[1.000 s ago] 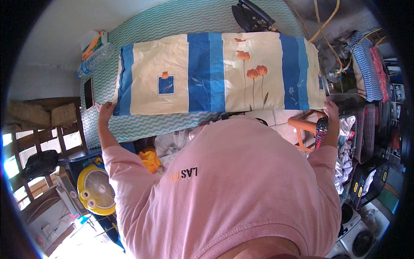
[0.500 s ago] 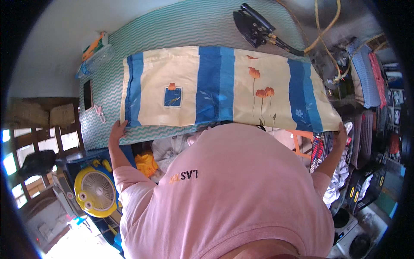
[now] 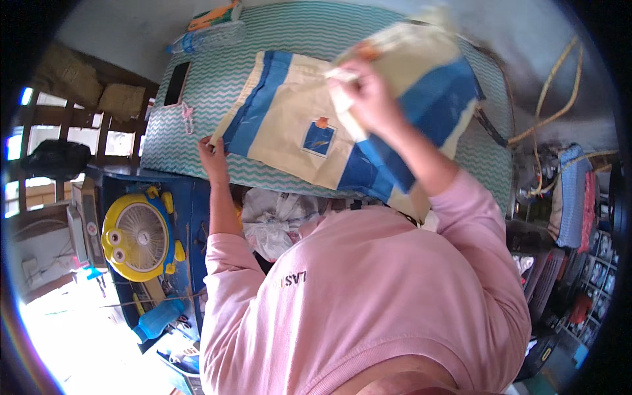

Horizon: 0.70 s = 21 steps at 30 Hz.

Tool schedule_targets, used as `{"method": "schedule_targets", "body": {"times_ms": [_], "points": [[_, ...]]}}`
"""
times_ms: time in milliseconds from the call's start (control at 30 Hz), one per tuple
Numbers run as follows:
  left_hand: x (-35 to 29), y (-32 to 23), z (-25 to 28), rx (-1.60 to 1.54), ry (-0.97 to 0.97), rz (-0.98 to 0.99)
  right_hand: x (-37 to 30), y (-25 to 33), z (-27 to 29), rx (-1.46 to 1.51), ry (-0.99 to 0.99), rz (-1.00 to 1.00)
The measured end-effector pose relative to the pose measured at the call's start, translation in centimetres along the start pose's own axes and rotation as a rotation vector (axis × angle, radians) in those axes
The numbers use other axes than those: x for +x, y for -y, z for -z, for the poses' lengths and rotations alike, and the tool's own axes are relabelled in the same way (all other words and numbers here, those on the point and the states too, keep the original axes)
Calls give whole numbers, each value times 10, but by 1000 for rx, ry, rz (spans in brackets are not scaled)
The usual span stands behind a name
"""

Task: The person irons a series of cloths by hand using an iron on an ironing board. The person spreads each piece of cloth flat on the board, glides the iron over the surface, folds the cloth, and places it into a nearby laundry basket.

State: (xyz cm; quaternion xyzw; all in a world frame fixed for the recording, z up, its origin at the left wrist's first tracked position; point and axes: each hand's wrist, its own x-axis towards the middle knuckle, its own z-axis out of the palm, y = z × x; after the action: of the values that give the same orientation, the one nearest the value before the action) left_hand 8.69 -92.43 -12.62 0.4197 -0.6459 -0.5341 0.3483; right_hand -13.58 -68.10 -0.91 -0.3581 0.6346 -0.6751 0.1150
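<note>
Head: phone (image 3: pixel 177 83), bottle (image 3: pixel 212 38) near striped cloth (image 3: pixel 293 105)

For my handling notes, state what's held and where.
The striped cloth: left hand at its near-left corner, right hand at a raised edge.

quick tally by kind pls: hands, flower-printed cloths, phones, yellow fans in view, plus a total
Hands: 2 (left hand, right hand)
Flower-printed cloth: 1
Phone: 1
Yellow fan: 1
Total: 5
</note>
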Motion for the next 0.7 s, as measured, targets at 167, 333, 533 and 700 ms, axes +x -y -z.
{"method": "schedule_targets", "body": {"times_ms": [167, 333, 533, 700], "points": [[-18, 12, 3, -34, -26, 43, -26, -49, -133, -199, 808, -104], [-40, 15, 11, 411, -167, -183, 26, -107, -143, -342, 487, -27], [-72, 11, -13, 549, 178, -57, 112, -164, -113, -1089, 197, 169], [-61, 2, -6, 611, 357, 62, 148, -155, -107, -885, 835, -327]]}}
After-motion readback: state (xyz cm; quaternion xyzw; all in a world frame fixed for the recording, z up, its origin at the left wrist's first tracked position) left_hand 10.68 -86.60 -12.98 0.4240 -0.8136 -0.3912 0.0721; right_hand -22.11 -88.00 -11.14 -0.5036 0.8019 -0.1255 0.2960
